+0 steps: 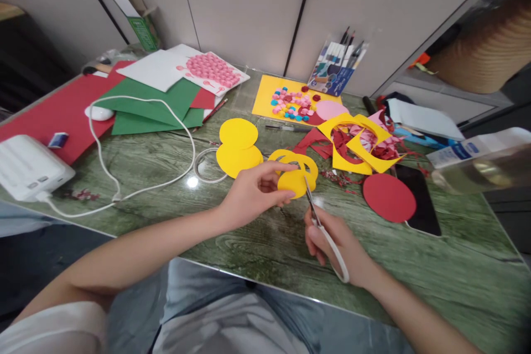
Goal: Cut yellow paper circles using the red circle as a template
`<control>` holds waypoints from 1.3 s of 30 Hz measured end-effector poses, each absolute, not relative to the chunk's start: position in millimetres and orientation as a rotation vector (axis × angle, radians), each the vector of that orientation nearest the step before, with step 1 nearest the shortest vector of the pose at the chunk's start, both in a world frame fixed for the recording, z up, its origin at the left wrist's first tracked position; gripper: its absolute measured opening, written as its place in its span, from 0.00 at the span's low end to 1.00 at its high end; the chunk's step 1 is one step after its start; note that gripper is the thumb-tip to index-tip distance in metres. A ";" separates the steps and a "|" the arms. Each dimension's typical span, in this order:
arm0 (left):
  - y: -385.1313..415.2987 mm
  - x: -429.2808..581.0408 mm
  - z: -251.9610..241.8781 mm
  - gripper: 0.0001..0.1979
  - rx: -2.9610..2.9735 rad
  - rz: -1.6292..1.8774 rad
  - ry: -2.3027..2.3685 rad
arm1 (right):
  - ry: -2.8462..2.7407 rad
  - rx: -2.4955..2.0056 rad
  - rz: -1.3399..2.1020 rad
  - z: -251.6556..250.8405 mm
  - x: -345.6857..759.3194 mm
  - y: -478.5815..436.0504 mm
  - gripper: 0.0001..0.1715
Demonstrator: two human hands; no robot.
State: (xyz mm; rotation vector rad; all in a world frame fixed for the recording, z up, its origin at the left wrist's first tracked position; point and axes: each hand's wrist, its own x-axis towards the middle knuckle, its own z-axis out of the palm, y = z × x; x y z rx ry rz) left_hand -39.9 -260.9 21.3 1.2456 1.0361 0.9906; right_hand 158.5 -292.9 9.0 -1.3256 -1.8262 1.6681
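Pinched between the thumb and fingers of my left hand is a round piece of yellow paper. My right hand grips white-handled scissors, whose blades meet the right edge of that paper. Curved yellow paper offcuts lie just behind the piece. Two overlapping yellow paper circles rest on the table to the left of them. A red paper circle lies partly over a dark phone to the right of the scissors.
Yellow, red and pink paper scraps pile up behind my hands. Small coloured paper balls sit on a yellow sheet. A power bank with a looping white cable occupies the left. A bottle lies at the right.
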 end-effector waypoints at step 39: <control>-255.2 -37.1 14.7 0.24 1.104 1.162 0.909 | -1.782 -1.363 1.711 11.7 161.2 -290.8 0.17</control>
